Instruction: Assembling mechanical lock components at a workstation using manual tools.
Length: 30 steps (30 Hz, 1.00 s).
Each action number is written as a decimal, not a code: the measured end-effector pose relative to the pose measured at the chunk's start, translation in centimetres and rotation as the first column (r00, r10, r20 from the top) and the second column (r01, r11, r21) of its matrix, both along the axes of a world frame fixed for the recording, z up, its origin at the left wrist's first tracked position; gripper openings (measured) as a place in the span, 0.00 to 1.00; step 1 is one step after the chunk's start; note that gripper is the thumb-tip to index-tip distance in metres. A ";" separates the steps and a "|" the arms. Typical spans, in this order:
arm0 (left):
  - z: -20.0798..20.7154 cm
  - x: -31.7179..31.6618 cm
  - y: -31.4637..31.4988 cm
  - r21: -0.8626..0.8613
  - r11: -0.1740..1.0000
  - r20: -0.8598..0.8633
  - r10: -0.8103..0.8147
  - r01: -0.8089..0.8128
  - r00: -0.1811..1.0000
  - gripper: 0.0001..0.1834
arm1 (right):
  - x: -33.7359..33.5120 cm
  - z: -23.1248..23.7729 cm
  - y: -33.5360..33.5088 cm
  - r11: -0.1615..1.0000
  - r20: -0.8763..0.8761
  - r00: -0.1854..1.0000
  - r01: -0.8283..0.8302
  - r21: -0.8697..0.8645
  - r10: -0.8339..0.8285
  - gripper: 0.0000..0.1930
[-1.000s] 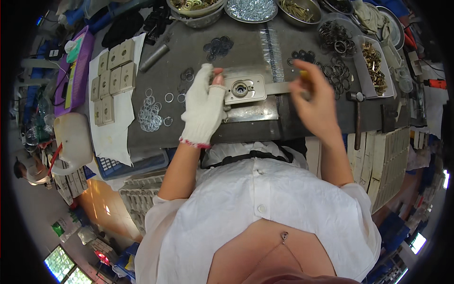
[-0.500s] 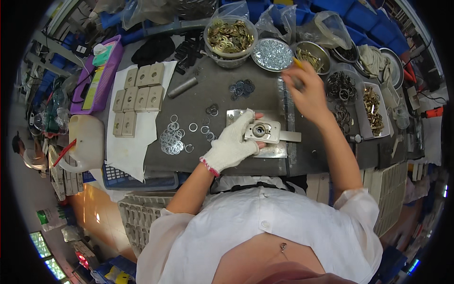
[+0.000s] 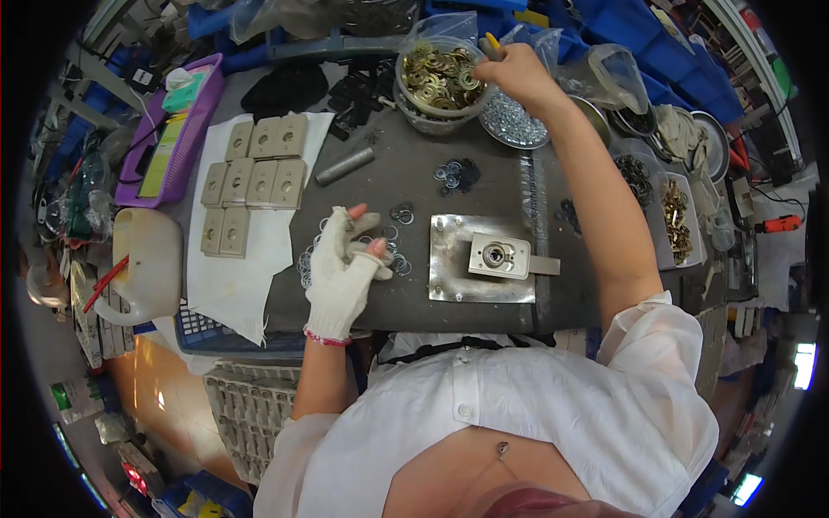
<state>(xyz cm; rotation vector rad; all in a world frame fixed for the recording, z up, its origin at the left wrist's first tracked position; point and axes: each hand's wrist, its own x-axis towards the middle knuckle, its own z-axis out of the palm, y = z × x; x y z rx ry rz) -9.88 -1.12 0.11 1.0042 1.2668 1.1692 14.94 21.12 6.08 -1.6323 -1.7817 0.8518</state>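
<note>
My left hand point(image 3: 337, 276), in a white knitted glove with bare fingertips, hovers at the pile of silver rings point(image 3: 306, 263). Its thumb and fingers are apart, and I see nothing between them. My right hand point(image 3: 522, 79) is bare and stretched over the rim of a clear tub of brass-coloured washers point(image 3: 442, 76). It grips a tool with a yellow end point(image 3: 492, 41); most of the tool is hidden. A beige metal lock housing point(image 3: 499, 256) with a round centre hole lies on a shiny metal plate point(image 3: 449, 281), touched by neither hand.
Several beige blocks point(image 3: 262, 177) sit on white paper at the left. Dark rings point(image 3: 456, 175) and a metal rod point(image 3: 345, 166) lie mid-table. Beside the tub stands a dish of small silver parts point(image 3: 515, 121); a white box of brass parts point(image 3: 677, 223) is at the right.
My left hand has let go of the lock housing and moved left to the silver rings. My right hand, with the yellow-ended tool, has moved left and away from me to the washer tub.
</note>
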 end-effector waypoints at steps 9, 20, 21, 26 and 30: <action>-0.1 2.2 0.3 0.024 0.993 -0.009 -0.116 0.116 0.993 0.28 | 3.9 0.2 -12.5 0.963 -0.286 0.939 -0.235 -0.128 0.191 0.07; -1.2 6.3 -0.3 0.039 0.968 -0.065 -0.244 0.247 0.968 0.23 | 3.1 -5.3 -19.3 0.961 -0.018 0.961 -0.276 0.001 0.276 0.10; -0.9 6.6 -0.3 0.027 0.968 -0.074 -0.246 0.249 0.966 0.23 | 3.1 -5.5 -19.4 0.969 -0.015 0.969 -0.245 0.042 0.246 0.10; 0.0 7.9 -0.2 -0.048 0.965 -0.042 -0.258 0.256 0.965 0.25 | 4.0 -5.8 -21.0 0.958 -0.007 0.984 -0.171 0.230 0.177 0.09; 0.3 8.9 0.7 -0.170 0.927 0.105 -0.321 0.335 0.941 0.23 | 4.1 -5.1 -23.4 0.928 0.110 0.973 -0.227 0.294 0.204 0.13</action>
